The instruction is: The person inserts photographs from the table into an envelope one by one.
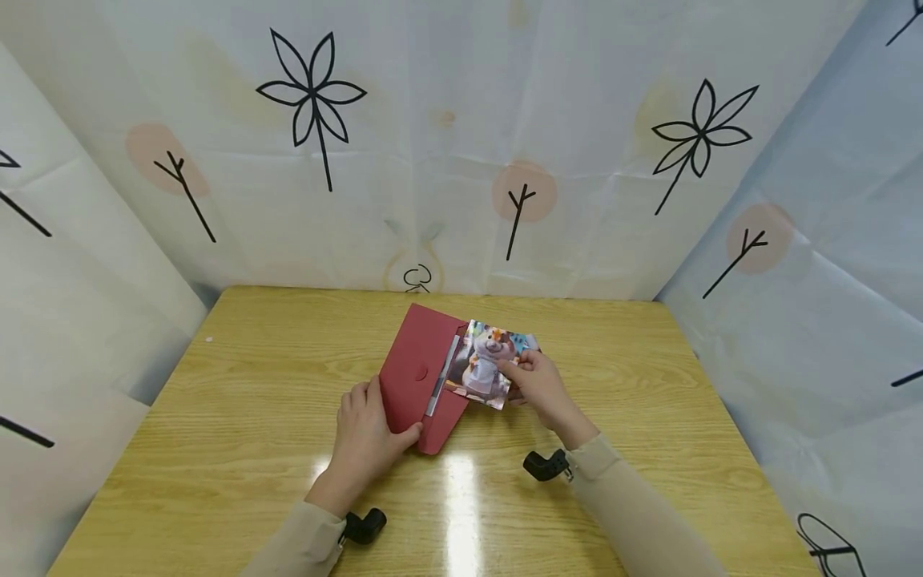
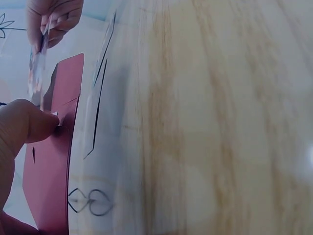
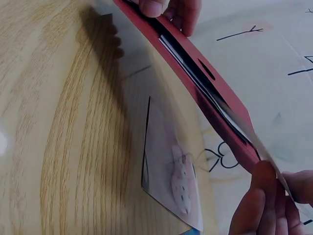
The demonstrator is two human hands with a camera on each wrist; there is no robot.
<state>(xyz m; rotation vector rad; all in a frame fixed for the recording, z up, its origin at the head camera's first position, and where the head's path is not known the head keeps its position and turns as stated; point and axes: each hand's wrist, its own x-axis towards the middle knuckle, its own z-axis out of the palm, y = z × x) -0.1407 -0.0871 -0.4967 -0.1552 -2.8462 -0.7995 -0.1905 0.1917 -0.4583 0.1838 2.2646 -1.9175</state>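
My left hand (image 1: 366, 433) grips a red paper envelope (image 1: 414, 365) by its lower left side, with the thumb over the front. The envelope is tilted and held above the table, its mouth facing right. Inside the mouth, the pale edges of several cards (image 3: 193, 71) show. With thumb and fingers my right hand (image 1: 537, 386) pinches a photo card (image 1: 483, 365) picturing a plush toy in a white garment. The card's left edge overlaps the envelope mouth. Beneath the hands, another picture card (image 3: 168, 169) with a white spotted shape lies on the table.
The wooden table (image 1: 252, 417) has a glossy reflection near its front. A pale cloth backdrop (image 1: 433, 184) with black plant drawings stands behind it and at both sides. Black camera mounts (image 1: 365, 526) sit at both wrists.
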